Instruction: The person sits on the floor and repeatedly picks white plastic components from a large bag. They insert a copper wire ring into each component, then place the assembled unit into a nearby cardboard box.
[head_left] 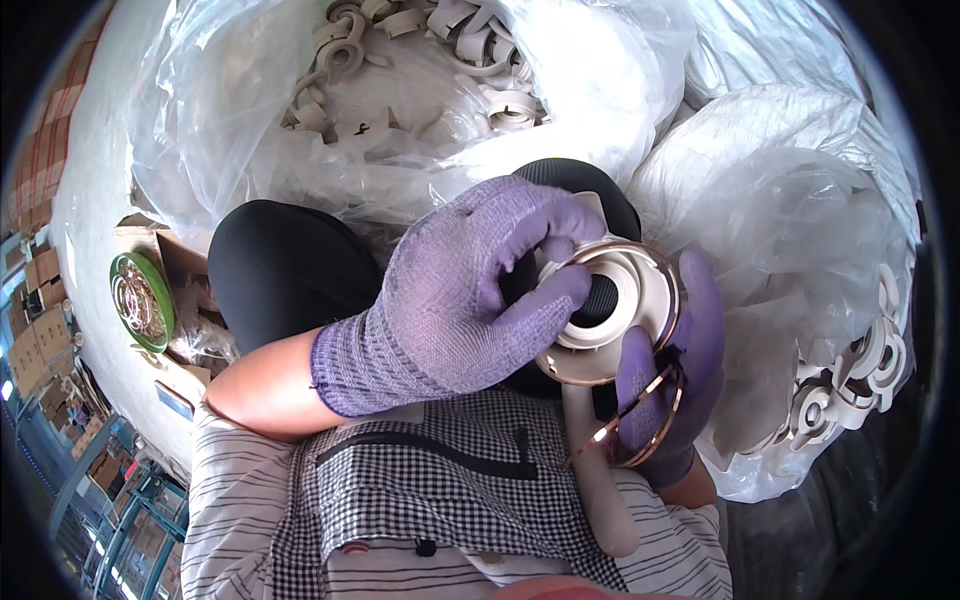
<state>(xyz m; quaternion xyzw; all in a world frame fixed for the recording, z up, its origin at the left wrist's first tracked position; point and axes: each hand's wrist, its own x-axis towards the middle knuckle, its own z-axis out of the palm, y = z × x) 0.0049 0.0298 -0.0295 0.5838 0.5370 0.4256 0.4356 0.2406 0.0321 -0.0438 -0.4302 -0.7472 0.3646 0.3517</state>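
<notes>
In front of my lap is a round cream plastic housing [650,300], with a ring-shaped centre and a long handle [598,490] pointing down toward my apron. A thin gold-coloured trim runs along its outer rim. My left hand [440,290], in a purple knitted glove, curls its thumb and fingers around the housing's upper left side. On the right side my right hand [695,370], gloved alike, grips the housing with its thumb at the lower edge. Loose gold-coloured rings [627,408] hang at the right hand's fingers below the housing. Part of that hand is hidden.
A large clear plastic bag [215,130] ahead holds several cream plastic parts [510,108]. More such parts [850,400] lie in plastic at the right. On the left, a green round tray [118,310] of gold-coloured rings stands by an open cardboard box [180,260].
</notes>
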